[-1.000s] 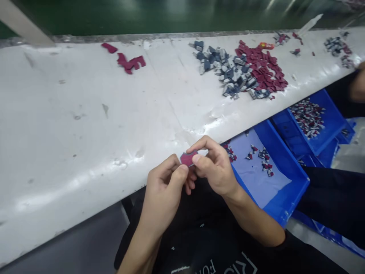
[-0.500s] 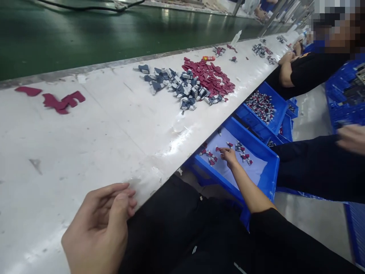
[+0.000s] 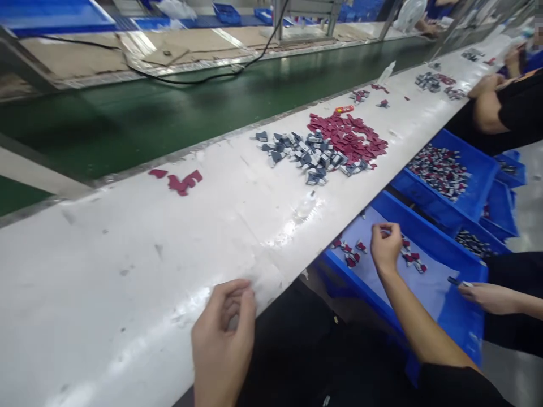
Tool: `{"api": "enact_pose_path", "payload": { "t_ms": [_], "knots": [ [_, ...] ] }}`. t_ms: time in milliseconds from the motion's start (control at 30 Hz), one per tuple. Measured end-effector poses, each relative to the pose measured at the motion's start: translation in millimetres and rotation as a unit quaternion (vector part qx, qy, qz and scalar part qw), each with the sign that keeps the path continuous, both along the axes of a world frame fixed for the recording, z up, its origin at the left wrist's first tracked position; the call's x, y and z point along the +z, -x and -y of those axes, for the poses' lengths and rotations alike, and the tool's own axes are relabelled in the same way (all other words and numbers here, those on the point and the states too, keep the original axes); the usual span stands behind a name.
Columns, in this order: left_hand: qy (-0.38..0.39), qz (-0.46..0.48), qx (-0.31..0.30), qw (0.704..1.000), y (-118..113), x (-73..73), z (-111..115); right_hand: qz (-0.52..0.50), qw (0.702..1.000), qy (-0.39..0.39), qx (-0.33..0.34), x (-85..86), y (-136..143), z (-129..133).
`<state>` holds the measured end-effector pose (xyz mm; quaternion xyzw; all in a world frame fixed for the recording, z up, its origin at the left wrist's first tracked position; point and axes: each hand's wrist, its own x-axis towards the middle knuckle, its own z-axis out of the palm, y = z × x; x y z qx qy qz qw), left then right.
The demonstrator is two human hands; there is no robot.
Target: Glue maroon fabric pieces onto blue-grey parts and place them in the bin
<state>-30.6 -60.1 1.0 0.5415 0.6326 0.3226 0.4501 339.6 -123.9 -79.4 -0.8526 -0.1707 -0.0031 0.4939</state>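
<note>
My left hand rests by the near edge of the white table, its fingers loosely curled, with nothing visible in them. Over the blue bin on the right, my right hand is raised with fingers bent in toward the thumb; no part shows in it. Beneath it, red-and-dark small assembled parts lie scattered on a white sheet lining the bin. On the table are a pile of dark grey-and-white parts and a pile of flat dark red pieces.
A few loose red pieces lie farther left on the table. Another person's hand holds a small dark item at the bin's right side. A fuller blue bin stands behind. A green conveyor belt runs beyond the table.
My right hand has lifted away from a red part that now lies in the bin. Another person's hand has come in at the bin's right side. The view has swung left.
</note>
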Motion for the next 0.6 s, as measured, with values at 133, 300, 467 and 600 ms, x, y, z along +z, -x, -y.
{"api": "enact_pose_path", "payload": {
  "t_ms": [133, 300, 467, 600],
  "knots": [
    [-0.002, 0.009, 0.022, 1.000, -13, 17.5, 0, 0.057, 0.991, -0.076, 0.099, 56.7, 42, -40],
    [-0.067, -0.015, -0.028, 0.997, -14, 21.0, -21, 0.051, 0.921, 0.020, 0.386, 90.9, 92, -88],
    [-0.112, -0.042, -0.046, 0.992, -15, 7.3, -38, -0.005, 0.918, 0.006, 0.396, 87.6, 103, -127],
    [-0.168, -0.064, -0.035, 0.983, -20, -5.7, -36, 0.069, 0.955, 0.033, 0.288, 100.0, 82, -161]
  ]
}}
